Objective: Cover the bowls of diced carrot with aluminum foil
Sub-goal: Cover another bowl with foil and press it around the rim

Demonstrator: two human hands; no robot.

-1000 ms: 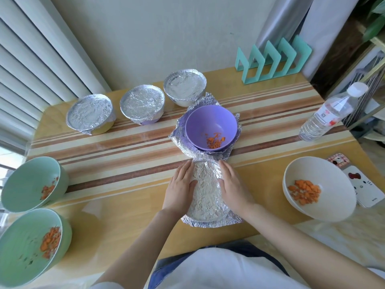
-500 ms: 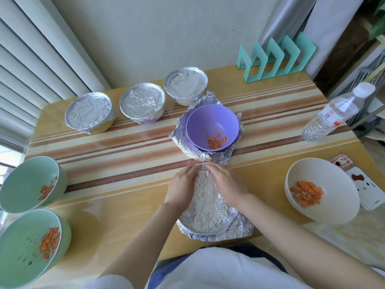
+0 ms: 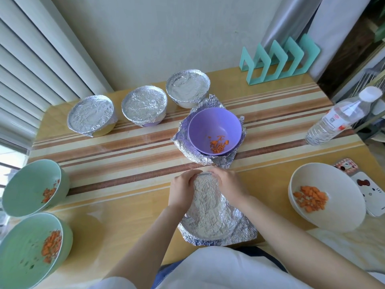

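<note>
Both hands curl over the far rim of the bowl draped in crinkled aluminium foil (image 3: pixel 208 217), which sits near the front edge of the pale wooden worktop (image 3: pixel 125 205). The left hand (image 3: pixel 181 189) and the right hand (image 3: pixel 228 184) each clamp bent fingers down round that rim, fingertips almost meeting, while the wrap's near corners flare loose and flat toward the person's white top. Just beyond the knuckles an open purple plastic bowl (image 3: pixel 214 126) with a little diced carrot (image 3: pixel 217 146) sits on its own rumpled foil sheet (image 3: pixel 183 140), whose front edge lies close to the fingers. Three foil-covered bowls (image 3: pixel 143 105) stand in a row along the far edge, the rightmost just beside that sheet's back corner. Two mint-green bowls (image 3: pixel 31 188) with carrot crowd the left edge and a wide white bowl (image 3: pixel 325 197) of carrot sits to the right, leaving bare wood between the green bowls and the left forearm. A clear plastic water bottle (image 3: pixel 341 117) stands at the right edge, and its label carries red marks too blurred to read. Beside the white bowl lies a white case with a cartoon cat face (image 3: pixel 373 192). A teal slotted rack (image 3: pixel 277 61) occupies the far right corner.
</note>
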